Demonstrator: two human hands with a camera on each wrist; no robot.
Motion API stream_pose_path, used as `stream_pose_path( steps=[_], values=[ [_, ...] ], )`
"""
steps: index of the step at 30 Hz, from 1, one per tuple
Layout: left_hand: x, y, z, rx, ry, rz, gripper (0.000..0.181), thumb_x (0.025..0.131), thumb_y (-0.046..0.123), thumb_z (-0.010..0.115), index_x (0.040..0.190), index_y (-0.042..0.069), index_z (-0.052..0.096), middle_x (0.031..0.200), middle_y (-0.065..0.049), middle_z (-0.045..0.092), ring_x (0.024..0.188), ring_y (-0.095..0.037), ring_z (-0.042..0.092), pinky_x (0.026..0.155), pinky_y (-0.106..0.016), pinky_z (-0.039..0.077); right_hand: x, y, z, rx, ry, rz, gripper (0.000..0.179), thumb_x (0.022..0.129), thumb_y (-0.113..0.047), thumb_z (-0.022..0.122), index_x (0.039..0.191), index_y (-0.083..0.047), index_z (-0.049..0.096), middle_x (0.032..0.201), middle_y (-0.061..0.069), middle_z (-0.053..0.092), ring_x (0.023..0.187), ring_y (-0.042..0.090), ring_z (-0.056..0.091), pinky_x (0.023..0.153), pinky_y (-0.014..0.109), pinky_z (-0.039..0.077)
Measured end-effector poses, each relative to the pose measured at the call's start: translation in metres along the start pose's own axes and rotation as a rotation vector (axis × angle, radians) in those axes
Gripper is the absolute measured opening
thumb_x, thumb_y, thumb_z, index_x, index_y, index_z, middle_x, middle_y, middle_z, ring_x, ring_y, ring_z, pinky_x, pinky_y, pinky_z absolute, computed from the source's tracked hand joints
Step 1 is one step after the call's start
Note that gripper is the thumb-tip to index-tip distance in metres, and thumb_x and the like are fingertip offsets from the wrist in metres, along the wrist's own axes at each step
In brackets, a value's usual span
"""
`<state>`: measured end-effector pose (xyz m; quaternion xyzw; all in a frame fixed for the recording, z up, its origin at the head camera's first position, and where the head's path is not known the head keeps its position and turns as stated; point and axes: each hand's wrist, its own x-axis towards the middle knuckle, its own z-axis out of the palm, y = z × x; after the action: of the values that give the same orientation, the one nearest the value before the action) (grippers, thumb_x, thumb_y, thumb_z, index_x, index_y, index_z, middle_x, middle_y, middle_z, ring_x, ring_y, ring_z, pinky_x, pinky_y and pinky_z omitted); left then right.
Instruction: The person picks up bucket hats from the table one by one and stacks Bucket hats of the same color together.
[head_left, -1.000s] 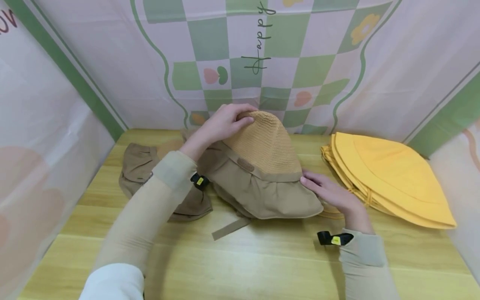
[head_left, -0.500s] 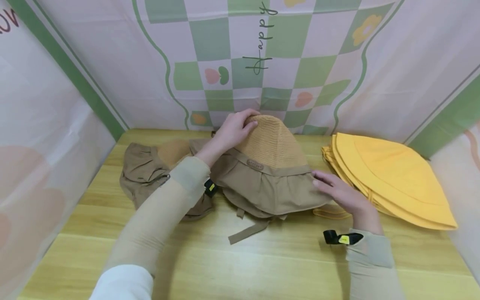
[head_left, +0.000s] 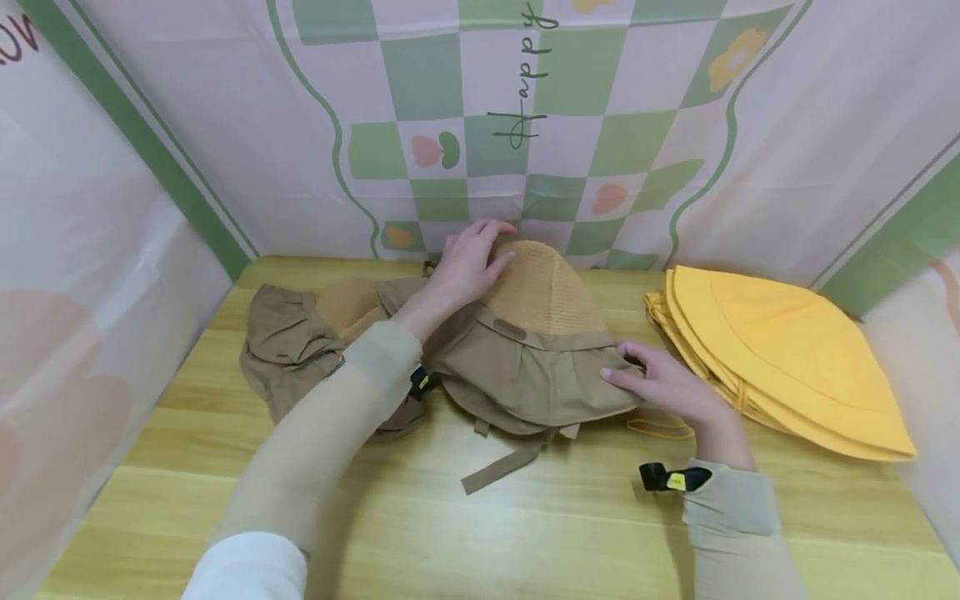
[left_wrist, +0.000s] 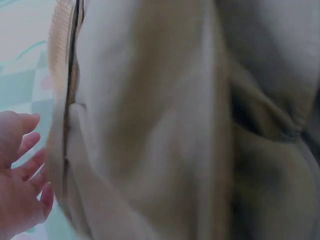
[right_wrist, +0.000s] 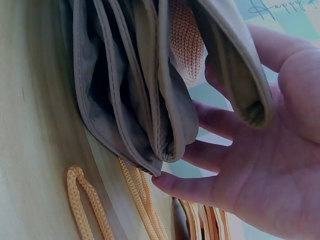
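A brown sun hat with a tan knitted crown and a gathered brim stands mid-table, its strap trailing in front. Several brim layers hang close together in the right wrist view. My left hand is at the left side of the crown, fingers loosely bent; the left wrist view shows these fingers beside the cloth, gripping nothing. My right hand holds the brim's right edge, thumb in front and other fingers behind. Its little finger touches the lower edge of the layers.
Another brown hat lies crumpled at the left, partly behind my left arm. A stack of yellow hats lies at the right, with a yellow cord loop beside it. A printed cloth wall rises behind the wooden table.
The brown hat has shifted right and lowered slightly. My left hand has moved right with it and its fingers have loosened from the crown. My right thumb has moved onto the brim's front.
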<state>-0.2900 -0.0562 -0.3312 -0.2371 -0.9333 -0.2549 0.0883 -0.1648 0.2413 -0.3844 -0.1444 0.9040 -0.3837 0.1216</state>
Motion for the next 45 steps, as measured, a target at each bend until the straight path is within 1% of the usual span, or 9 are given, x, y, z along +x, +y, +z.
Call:
stream_pose_path(
  steps=[5,10,14,19,26,31,34,39,45],
  values=[
    [-0.020,0.005,-0.005,0.148,-0.024,0.108,0.037,0.102,0.035,0.058,0.134,0.017,0.058,0.143,-0.007,0.054,0.132,-0.028,0.049,0.105,-0.049,0.037,0.001,-0.001,0.000,-0.047,0.013,0.010,0.024,0.100,-0.028,0.061,0.101,-0.006,0.053,0.111,0.017,0.060,0.103,0.029,0.054,0.090,0.043,0.045],
    [-0.044,0.007,-0.005,0.247,-0.110,0.169,0.050,0.099,0.049,0.056,0.138,0.019,0.057,0.151,-0.007,0.046,0.138,-0.030,0.044,0.107,-0.052,0.035,0.003,-0.006,-0.001,-0.037,0.013,0.014,0.045,0.101,-0.032,0.060,0.130,0.001,0.049,0.143,0.031,0.049,0.136,0.050,0.043,0.107,0.064,0.038],
    [-0.058,0.008,-0.002,0.278,-0.173,0.166,0.066,0.094,0.063,0.055,0.145,0.021,0.052,0.158,-0.010,0.036,0.147,-0.031,0.034,0.112,-0.057,0.033,0.004,-0.011,0.000,-0.037,0.020,-0.025,0.066,0.101,-0.033,0.059,0.152,-0.003,0.032,0.152,0.030,0.039,0.139,0.052,0.038,0.108,0.066,0.037],
    [-0.069,0.006,0.005,0.329,-0.277,0.161,0.082,0.089,0.073,0.052,0.154,0.024,0.040,0.167,-0.013,0.020,0.156,-0.032,0.014,0.118,-0.060,0.027,0.005,-0.015,0.002,-0.120,0.057,-0.087,0.081,0.100,-0.035,0.062,0.162,-0.015,0.014,0.160,0.026,0.031,0.140,0.049,0.039,0.109,0.066,0.036],
    [-0.074,-0.001,0.017,0.317,-0.306,0.151,0.083,0.091,0.069,0.055,0.156,0.021,0.035,0.168,-0.016,0.012,0.157,-0.035,0.006,0.123,-0.056,0.021,0.005,-0.027,0.008,-0.268,0.129,-0.194,0.071,0.096,-0.030,0.068,0.157,-0.015,0.033,0.156,0.025,0.037,0.140,0.048,0.039,0.110,0.066,0.034],
    [-0.071,-0.008,0.027,0.299,-0.314,0.152,0.085,0.092,0.069,0.053,0.158,0.021,0.032,0.168,-0.017,0.009,0.157,-0.037,0.004,0.124,-0.057,0.017,0.007,-0.037,0.014,-0.382,0.142,-0.187,0.058,0.099,-0.026,0.064,0.151,-0.013,0.044,0.154,0.031,0.036,0.136,0.054,0.041,0.108,0.067,0.036],
    [-0.069,-0.011,0.032,0.287,-0.323,0.155,0.085,0.092,0.069,0.053,0.158,0.021,0.031,0.168,-0.017,0.009,0.157,-0.037,0.004,0.124,-0.057,0.018,0.009,-0.038,0.018,-0.410,0.111,-0.131,0.059,0.101,-0.035,0.059,0.153,-0.013,0.042,0.156,0.033,0.031,0.137,0.056,0.038,0.109,0.067,0.035],
    [-0.066,-0.018,0.038,0.233,-0.358,0.147,0.084,0.092,0.068,0.053,0.159,0.023,0.028,0.169,-0.016,0.009,0.157,-0.037,0.005,0.124,-0.055,0.020,0.012,-0.037,0.025,-0.399,0.068,-0.028,0.076,0.097,-0.056,0.057,0.158,-0.017,0.032,0.160,0.032,0.025,0.140,0.056,0.034,0.111,0.068,0.033],
    [-0.064,-0.025,0.042,0.180,-0.393,0.138,0.083,0.094,0.068,0.050,0.160,0.025,0.023,0.169,-0.013,0.006,0.157,-0.035,0.002,0.124,-0.055,0.019,0.015,-0.036,0.033,-0.428,0.051,-0.002,0.092,0.091,-0.064,0.059,0.161,-0.017,0.022,0.155,0.037,0.031,0.136,0.059,0.039,0.108,0.069,0.036]
  ],
)
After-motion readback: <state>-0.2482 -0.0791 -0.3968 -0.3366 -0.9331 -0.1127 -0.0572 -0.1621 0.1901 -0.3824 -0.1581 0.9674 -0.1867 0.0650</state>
